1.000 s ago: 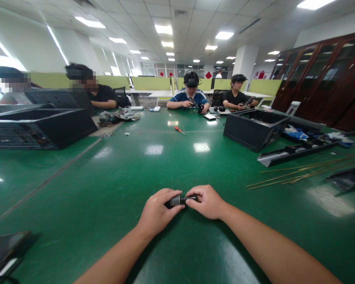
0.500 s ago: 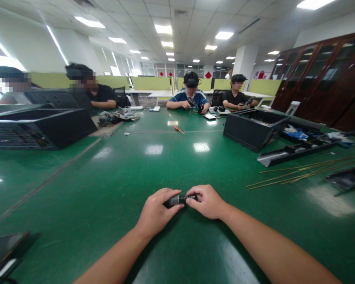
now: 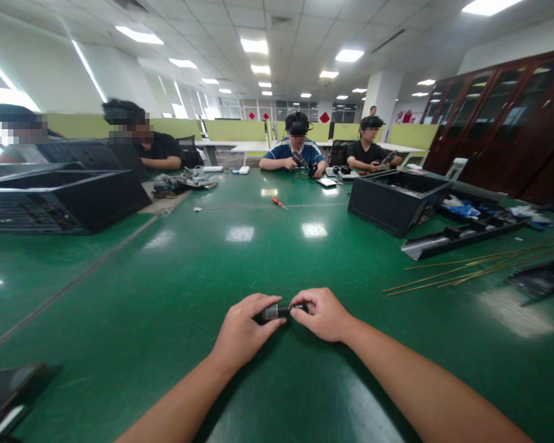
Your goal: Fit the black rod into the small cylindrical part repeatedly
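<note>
Low over the green table, both hands hold a short black-and-grey cylindrical tool [image 3: 271, 312] lying crosswise. Its exact kind is not clear. My left hand [image 3: 244, 326] is closed around the thicker body with the grey collar, thumb on the near side and fingers on the far side. At the narrow dark end, my right hand [image 3: 321, 314] is closed in a pinch with thumb and fingertips. Part of the tool is hidden inside each hand, and a thin dark section shows between them.
An orange screwdriver [image 3: 277, 202] lies farther up the green table [image 3: 203, 258]. Black computer cases stand at left [image 3: 106, 203] and right [image 3: 383, 206]. Thin brass-coloured rods [image 3: 443, 280] lie at right, by a black metal rail [image 3: 461, 237]. Several people sit around the table.
My hands and the tool stay almost still. In the far background, a person has shifted to the right, by the pillar.
</note>
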Demonstrator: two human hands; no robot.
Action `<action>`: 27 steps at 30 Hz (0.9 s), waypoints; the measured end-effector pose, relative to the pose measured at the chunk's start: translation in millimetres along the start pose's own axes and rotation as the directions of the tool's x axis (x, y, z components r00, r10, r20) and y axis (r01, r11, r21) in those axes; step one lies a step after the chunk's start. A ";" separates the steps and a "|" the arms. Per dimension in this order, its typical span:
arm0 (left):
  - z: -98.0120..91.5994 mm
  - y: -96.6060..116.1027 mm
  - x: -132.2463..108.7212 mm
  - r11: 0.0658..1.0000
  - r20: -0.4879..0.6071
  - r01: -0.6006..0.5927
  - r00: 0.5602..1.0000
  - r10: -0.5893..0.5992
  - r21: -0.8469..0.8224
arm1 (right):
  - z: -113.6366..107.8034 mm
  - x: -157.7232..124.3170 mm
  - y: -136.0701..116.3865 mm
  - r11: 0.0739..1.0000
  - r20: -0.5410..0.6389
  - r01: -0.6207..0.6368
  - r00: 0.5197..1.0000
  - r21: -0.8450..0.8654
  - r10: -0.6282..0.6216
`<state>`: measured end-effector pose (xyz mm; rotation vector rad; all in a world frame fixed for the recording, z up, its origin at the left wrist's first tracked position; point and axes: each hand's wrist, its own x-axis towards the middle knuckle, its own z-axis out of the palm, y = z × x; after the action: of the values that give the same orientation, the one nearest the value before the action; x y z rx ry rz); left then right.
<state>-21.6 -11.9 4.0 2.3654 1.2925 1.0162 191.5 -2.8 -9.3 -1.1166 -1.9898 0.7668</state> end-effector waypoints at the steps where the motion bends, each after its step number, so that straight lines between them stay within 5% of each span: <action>1: 0.1 -0.1 0.1 1.000 0.002 0.004 1.000 -0.004 -0.002 | 0.0 0.1 -0.5 1.000 -0.003 0.001 1.000 0.005 -0.001; 27: -3.5 3.3 2.3 1.000 -0.058 0.003 0.998 -0.002 0.013 | -3.4 -0.1 0.4 0.999 -0.030 -0.042 0.999 0.027 0.042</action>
<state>-21.0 -12.3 9.3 2.3598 1.3254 1.0868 194.4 -2.2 -7.7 -1.1514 -1.9308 0.7905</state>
